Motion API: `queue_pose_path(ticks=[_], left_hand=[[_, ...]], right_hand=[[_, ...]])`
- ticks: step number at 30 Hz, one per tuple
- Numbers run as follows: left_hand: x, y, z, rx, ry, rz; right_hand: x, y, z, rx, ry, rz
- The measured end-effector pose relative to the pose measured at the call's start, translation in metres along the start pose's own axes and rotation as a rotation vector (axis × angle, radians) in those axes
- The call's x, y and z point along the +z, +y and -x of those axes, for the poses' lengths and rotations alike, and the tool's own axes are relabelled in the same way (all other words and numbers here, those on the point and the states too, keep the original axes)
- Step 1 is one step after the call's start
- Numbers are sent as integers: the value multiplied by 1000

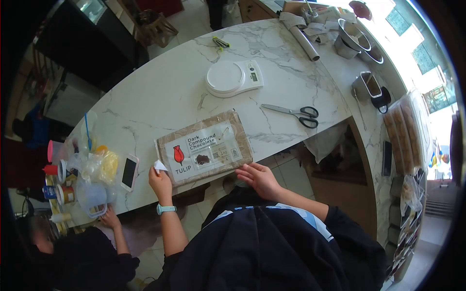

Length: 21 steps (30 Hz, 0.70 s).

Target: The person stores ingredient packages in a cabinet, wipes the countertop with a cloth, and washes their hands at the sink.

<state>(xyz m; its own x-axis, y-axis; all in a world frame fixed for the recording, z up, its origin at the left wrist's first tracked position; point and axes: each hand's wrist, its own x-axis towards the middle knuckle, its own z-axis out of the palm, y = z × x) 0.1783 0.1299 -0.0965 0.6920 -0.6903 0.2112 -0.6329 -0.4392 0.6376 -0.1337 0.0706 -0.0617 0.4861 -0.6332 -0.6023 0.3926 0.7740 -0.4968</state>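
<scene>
A brown package of dark compound chocolate (204, 148) lies flat at the counter's near edge, its white label facing up. My left hand (160, 180) is closed at its lower left corner, pinching a small white piece (159, 166). At the package's lower right corner, my right hand (259, 179) has its fingers apart, palm partly turned up, and holds nothing. Beyond the package stands a white kitchen scale (233, 77). Black-handled scissors (291, 112) lie to the right of the scale, blades pointing left.
Left of the package are a phone (129, 172), a plastic tub (92, 198) and bags. A co-worker's hand (110, 218) is beside the tub. A roll (305, 43), metal containers (366, 85) and a bread pack (403, 131) are at the right. A green cutter (221, 42) lies behind the scale.
</scene>
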Motion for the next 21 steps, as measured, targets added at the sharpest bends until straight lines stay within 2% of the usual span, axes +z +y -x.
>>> queue_pose_path(ticks=[1, 3, 5, 8, 10, 11, 13, 15, 16, 18, 20, 21], left_hand=[[-2, 3, -10, 15, -13, 6], [-3, 16, -40, 221, 156, 168], [-1, 39, -70, 345, -36, 120], [33, 79, -98, 565, -265, 172], [64, 93, -102, 582, -446, 193], [74, 94, -97, 596, -460, 201], [93, 100, -90, 785, -332, 58], [99, 100, -81, 689, -321, 29], [99, 99, -80, 642, -355, 15], [101, 93, -81, 648, -349, 135], [101, 85, -83, 629, -392, 99], [98, 85, -83, 661, -400, 112]], right_hand=[[2, 1, 0, -109, 39, 8], [3, 2, -3, -204, 95, -44], [3, 2, -9, -111, 165, -165], [15, 9, -11, -125, 200, -159], [23, 18, -14, -146, 217, -143], [23, 27, -18, -150, 233, -155], [26, 43, -26, -188, 267, -187], [33, 54, -35, -350, 347, -100], [40, 60, -40, -468, 306, -203], [55, 54, -39, -541, 370, -249], [62, 49, -46, -645, 392, -252], [65, 45, -52, -789, 362, -218]])
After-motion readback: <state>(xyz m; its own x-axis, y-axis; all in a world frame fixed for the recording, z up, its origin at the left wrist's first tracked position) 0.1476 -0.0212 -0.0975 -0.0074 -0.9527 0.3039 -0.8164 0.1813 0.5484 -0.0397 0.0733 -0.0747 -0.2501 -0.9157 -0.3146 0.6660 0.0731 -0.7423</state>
